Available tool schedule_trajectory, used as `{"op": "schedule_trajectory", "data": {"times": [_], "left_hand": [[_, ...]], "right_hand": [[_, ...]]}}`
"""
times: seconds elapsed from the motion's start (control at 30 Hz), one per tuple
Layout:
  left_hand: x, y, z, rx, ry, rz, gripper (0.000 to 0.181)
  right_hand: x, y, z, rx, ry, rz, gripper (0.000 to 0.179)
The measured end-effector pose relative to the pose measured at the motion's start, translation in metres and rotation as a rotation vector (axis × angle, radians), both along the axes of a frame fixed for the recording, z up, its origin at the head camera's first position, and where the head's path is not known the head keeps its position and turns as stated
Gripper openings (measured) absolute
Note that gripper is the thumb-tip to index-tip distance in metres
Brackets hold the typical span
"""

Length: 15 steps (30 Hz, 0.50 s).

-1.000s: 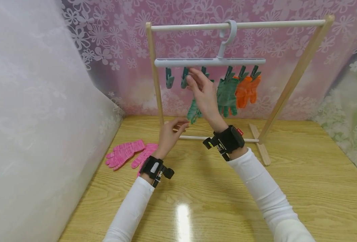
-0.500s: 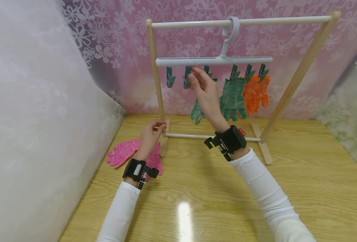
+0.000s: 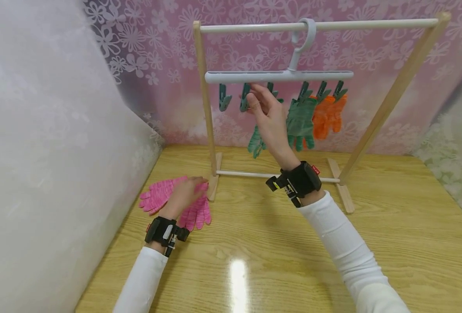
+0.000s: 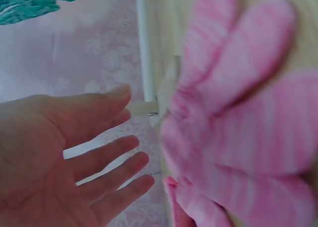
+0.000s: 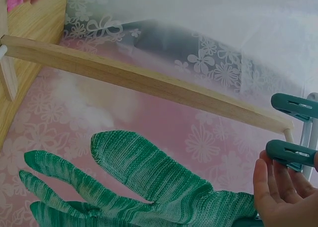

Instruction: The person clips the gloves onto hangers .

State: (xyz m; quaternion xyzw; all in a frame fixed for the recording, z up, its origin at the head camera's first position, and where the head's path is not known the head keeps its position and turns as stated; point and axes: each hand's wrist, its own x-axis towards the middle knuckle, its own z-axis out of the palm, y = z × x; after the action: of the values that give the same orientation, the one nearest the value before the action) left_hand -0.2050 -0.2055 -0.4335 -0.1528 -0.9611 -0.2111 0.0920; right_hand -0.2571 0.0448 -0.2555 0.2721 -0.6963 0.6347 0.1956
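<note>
My right hand (image 3: 272, 121) pinches a dark green clothespin (image 3: 244, 98), second from the left under the white hanger (image 3: 250, 77). In the right wrist view its fingertips lie against that clothespin (image 5: 288, 152). A green striped glove (image 5: 159, 172) hangs beside this hand, partly hidden behind it in the head view. My left hand (image 3: 184, 198) is over a pair of pink gloves (image 3: 158, 195) on the table. Its fingers (image 4: 112, 157) are spread and relaxed, apart from the pink glove (image 4: 248, 127) in the left wrist view, and hold nothing.
The hanger hooks over the top rod (image 3: 246, 28) of a wooden rack (image 3: 395, 91). Another green glove (image 3: 301, 121) and orange gloves (image 3: 329, 117) hang clipped on the right. A free clothespin (image 3: 224, 99) hangs at the far left. White sheeting (image 3: 58, 130) borders the table's left side.
My left hand has moved left and down, from near the hanging green glove to above the pink gloves. The right hand stays at the same clothespin.
</note>
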Motion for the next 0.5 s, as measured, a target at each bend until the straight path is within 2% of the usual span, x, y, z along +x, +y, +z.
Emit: {"op": "schedule_trajectory", "data": {"times": [0.13,0.27,0.5], "left_hand": [[0.005,-0.001,-0.007,-0.064,-0.099,-0.055,0.041],[0.010,-0.001,-0.015,-0.112,-0.181,-0.066,0.050],[0.020,0.000,-0.018,-0.156,-0.200,-0.029,0.059]], "right_hand": [[-0.001,0.002,-0.001,0.012,-0.003,-0.011,0.042],[-0.001,0.004,-0.001,0.011,0.001,-0.017,0.042],[-0.001,0.003,0.000,0.012,0.000,-0.004,0.042]]}}
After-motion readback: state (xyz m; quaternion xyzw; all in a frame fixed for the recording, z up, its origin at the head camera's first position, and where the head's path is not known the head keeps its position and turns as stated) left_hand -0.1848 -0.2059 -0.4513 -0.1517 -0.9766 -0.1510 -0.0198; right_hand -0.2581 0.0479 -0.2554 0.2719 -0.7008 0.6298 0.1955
